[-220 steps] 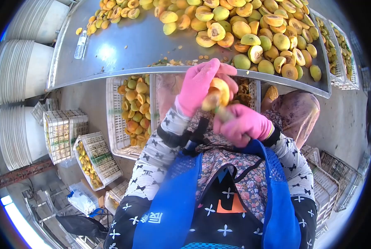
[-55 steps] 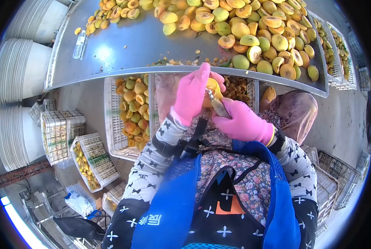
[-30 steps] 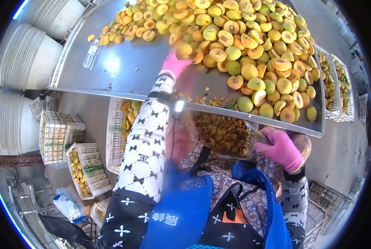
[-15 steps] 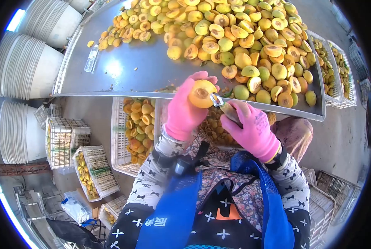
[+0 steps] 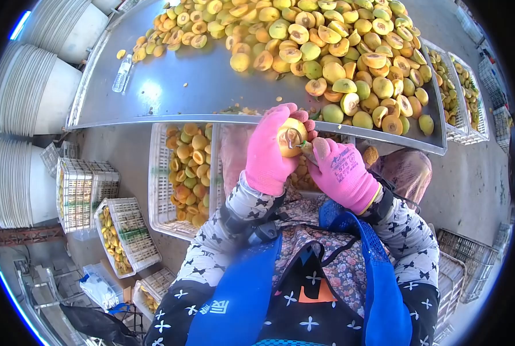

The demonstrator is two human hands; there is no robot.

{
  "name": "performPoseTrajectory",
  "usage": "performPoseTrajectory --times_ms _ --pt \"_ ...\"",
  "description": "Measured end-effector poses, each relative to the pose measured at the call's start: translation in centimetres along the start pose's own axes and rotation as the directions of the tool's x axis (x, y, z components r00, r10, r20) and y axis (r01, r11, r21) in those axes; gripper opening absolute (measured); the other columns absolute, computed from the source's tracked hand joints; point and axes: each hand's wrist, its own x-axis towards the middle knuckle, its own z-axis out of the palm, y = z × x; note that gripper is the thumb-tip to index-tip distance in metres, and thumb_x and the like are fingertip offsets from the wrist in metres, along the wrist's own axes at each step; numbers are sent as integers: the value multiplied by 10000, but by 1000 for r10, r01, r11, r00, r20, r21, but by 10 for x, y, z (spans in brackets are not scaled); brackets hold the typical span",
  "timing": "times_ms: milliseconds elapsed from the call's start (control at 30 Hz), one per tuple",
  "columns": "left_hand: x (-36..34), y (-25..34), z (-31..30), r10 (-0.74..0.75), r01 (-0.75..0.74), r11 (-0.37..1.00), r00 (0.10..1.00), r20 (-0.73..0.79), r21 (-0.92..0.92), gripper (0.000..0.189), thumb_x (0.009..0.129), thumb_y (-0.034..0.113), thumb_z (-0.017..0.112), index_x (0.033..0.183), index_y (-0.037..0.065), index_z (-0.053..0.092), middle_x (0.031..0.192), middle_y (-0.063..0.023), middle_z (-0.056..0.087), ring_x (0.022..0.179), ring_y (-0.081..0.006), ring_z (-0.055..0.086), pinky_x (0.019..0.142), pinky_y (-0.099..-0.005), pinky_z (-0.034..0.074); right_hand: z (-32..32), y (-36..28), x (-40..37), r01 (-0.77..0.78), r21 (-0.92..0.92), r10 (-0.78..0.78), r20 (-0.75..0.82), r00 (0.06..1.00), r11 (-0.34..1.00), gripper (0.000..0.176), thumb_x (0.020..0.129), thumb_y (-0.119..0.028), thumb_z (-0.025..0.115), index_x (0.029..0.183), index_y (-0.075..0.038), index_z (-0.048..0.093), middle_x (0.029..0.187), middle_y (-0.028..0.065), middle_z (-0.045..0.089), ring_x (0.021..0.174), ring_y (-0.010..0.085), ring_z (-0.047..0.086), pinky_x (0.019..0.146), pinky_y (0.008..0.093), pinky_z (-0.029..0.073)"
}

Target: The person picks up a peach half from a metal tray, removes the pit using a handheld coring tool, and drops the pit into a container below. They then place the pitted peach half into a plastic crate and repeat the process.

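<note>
My left hand [image 5: 270, 151], in a pink glove, is closed round a halved yellow peach [image 5: 286, 131] with its cut face turned up. My right hand [image 5: 342, 173], gloved in pink too, grips a pitting tool [image 5: 307, 151] by its handle. The tool's metal loop lies on the middle of the peach's cut face, around the pit area. Both hands are just in front of the metal table's near edge. Many more peach halves [image 5: 332, 72] are heaped on the table beyond them.
The metal table [image 5: 171, 92] has a raised rim and bears a plastic bottle [image 5: 122, 74] at left. Below it, a white crate [image 5: 160, 190] holds peach halves. More crates [image 5: 131, 233] stand at left and right. Stacked white tubs [image 5: 15, 184] line the left side.
The tool's loop has moved from the peach's right edge onto the middle of its cut face. Both hands have come slightly lower and right, and the view has shifted a little.
</note>
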Motion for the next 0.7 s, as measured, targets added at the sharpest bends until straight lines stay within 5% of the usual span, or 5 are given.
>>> performPoseTrajectory --times_ms 100,333,433,467,700 --pt "-1 -10 -4 47 -48 998 999 -26 -36 249 985 214 567 1136 17 556 1024 -141 623 938 -297 623 812 -422 543 18 2 -3 29 194 -32 14 999 981 269 834 -226 650 1004 -82 500 811 106 597 676 296 637 614 417 465" --pt "-3 -18 -13 17 -11 993 999 -51 119 225 935 101 624 1141 25 570 1064 -112 624 977 -261 618 847 -396 547 22 9 -3 5 -122 7 98 995 993 301 820 -204 654 996 -20 494 837 156 622 714 351 658 613 458 511" --pt "-1 -18 -13 52 -48 996 997 -53 80 241 908 52 647 1133 22 568 1062 -104 622 990 -240 620 873 -379 547 35 2 -1 46 232 -40 -30 999 972 332 819 -195 654 1029 8 496 823 184 630 701 374 652 612 469 510" --pt "-1 -18 -12 78 -72 993 995 -59 98 240 907 49 647 1131 19 567 1064 -105 621 999 -240 620 883 -377 547 31 -4 -4 -78 354 59 64 996 932 341 825 -177 641 1044 37 493 799 214 641 710 396 653 626 486 512" --pt "0 -25 -9 278 -272 943 961 -3 192 251 936 59 635 1165 -2 552 1062 -122 628 981 -223 637 872 -360 557 37 -17 -4 -86 517 107 -12 994 852 315 822 -149 660 1031 22 498 722 205 613 704 418 639 607 486 501"
